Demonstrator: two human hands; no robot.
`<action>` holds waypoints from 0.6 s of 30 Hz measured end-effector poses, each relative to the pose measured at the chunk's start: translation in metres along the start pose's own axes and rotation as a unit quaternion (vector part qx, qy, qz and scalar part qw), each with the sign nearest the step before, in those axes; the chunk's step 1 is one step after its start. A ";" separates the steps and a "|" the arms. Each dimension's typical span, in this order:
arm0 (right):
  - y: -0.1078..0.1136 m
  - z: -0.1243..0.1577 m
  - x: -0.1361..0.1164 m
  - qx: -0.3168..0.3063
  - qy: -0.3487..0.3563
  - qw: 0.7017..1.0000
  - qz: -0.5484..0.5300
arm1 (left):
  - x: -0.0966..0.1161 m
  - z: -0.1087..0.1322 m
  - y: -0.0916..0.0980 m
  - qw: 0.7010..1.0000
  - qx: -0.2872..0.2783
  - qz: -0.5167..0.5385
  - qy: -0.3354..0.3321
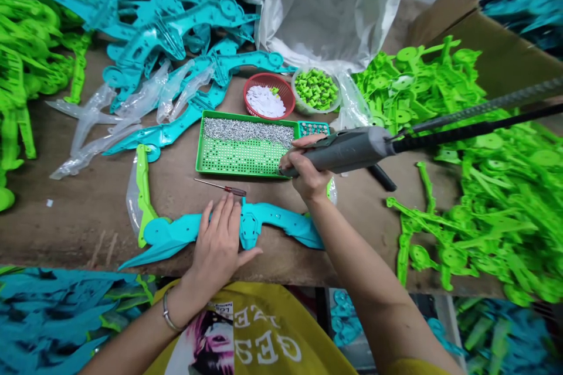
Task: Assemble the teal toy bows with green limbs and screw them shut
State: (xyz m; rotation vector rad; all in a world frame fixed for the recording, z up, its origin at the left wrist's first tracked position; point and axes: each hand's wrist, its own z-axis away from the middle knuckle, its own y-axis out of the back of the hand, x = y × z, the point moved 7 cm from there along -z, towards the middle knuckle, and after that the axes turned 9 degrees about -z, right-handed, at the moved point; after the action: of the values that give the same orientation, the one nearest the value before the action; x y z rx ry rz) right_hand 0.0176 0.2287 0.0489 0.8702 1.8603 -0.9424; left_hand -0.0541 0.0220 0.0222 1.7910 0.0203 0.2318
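My left hand (220, 238) lies flat, fingers spread, on a blue plastic bow-shaped part (281, 220) near the table's front edge. A green piece (143, 187) with clear plastic joins its left end. My right hand (310, 171) is wrapped round a grey electric screwdriver (347, 149), its tip end over the right side of a green tray (241, 167) with silver screws (246, 129). Between the tray and the blue part lies a small screwdriver (224, 187) with a red handle. The tool's tip is hidden.
Behind the tray stand a red basket (269, 96) of white pieces and a bowl (316, 91) of green bits. Blue parts (167, 23) are heaped at back left, green parts (475, 217) at right. A cable (484, 111) runs right from the grey tool.
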 end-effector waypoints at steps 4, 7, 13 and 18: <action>-0.003 -0.001 -0.001 -0.009 -0.007 1.000 0.004 | -0.001 -0.001 -0.001 1.000 -0.009 0.007 0.004; -0.003 -0.001 -0.003 -0.003 0.000 1.000 0.006 | -0.002 0.000 -0.003 1.000 -0.012 0.014 0.009; -0.003 -0.001 -0.003 0.001 -0.007 1.000 0.004 | -0.002 0.000 -0.003 1.000 -0.008 0.026 0.013; -0.005 -0.002 -0.004 -0.010 -0.015 1.000 -0.003 | -0.001 -0.001 -0.003 1.000 -0.017 0.012 0.009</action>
State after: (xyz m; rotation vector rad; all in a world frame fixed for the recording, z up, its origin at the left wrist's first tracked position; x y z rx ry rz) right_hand 0.0147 0.2272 0.0546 0.8335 1.8446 -0.9343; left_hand -0.0552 0.0240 0.0191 1.7565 0.0089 0.2644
